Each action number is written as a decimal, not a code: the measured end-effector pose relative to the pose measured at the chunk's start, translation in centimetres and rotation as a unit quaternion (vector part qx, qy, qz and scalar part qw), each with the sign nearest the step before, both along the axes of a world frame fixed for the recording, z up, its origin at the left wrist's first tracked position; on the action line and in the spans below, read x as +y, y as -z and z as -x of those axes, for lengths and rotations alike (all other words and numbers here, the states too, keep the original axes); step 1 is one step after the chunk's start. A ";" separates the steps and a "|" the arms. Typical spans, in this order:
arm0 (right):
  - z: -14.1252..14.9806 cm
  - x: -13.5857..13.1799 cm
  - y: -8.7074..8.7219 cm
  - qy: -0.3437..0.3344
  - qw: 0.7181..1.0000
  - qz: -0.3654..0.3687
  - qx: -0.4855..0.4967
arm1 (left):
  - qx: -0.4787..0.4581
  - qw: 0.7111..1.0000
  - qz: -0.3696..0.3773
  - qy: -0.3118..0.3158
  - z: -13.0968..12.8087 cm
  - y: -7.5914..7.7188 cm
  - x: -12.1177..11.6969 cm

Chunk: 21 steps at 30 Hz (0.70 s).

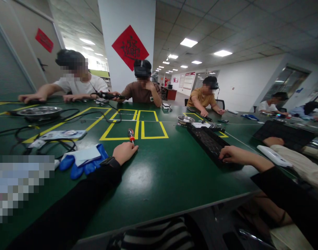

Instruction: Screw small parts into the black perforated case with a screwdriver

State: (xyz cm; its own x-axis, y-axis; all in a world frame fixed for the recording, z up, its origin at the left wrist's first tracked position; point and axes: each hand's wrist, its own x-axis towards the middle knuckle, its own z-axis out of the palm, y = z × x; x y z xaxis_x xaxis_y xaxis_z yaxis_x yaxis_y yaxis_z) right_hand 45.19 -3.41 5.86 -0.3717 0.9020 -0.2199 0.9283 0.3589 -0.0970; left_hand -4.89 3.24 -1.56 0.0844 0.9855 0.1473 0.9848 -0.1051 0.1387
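My left hand (124, 152), with a dark watch at the wrist, rests low over the green table with its fingers closed. The metal shaft of a screwdriver (131, 134) with a red and clear handle runs into these fingers, its handle pointing away from me. To the right, my right hand (234, 155) reaches over the near end of a long black tray (204, 140). Its fingers are curled down at the tray's edge, and whatever they pinch is hidden. Small details inside the tray are too dark to make out.
Blue gloves (89, 166) under a pale sheet lie left of my left hand, near cables (67, 147). Yellow tape frames (155, 137) mark the table. Metal bowls (185, 120) (40, 111) stand farther off. Several people sit around; a neighbour's sleeve (299, 159) is close at right.
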 end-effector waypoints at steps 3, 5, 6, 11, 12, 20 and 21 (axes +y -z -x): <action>0.0 0.1 0.0 0.000 1.000 0.002 -0.012 | 0.003 1.000 0.000 0.001 0.0 0.0 0.0; -0.1 0.2 0.0 -0.003 1.000 -0.003 -0.020 | 0.003 1.000 -0.001 0.001 0.0 0.0 0.0; -0.1 0.3 0.0 -0.003 1.000 -0.005 -0.022 | 0.003 1.000 0.000 0.001 0.0 0.0 0.0; -0.8 1.2 0.4 0.008 1.000 0.018 -0.020 | -0.001 1.000 0.005 -0.003 -0.1 -0.2 -0.1; -0.9 1.5 0.5 0.009 0.999 0.031 -0.018 | -0.002 1.000 0.007 -0.003 -0.1 -0.3 -0.1; -1.1 3.2 0.2 0.035 0.992 0.121 0.027 | -0.005 1.000 0.009 -0.006 -0.1 -0.3 -0.1; -1.1 3.3 0.1 0.036 0.990 0.133 0.031 | -0.004 1.000 0.008 -0.004 -0.1 -0.2 -0.1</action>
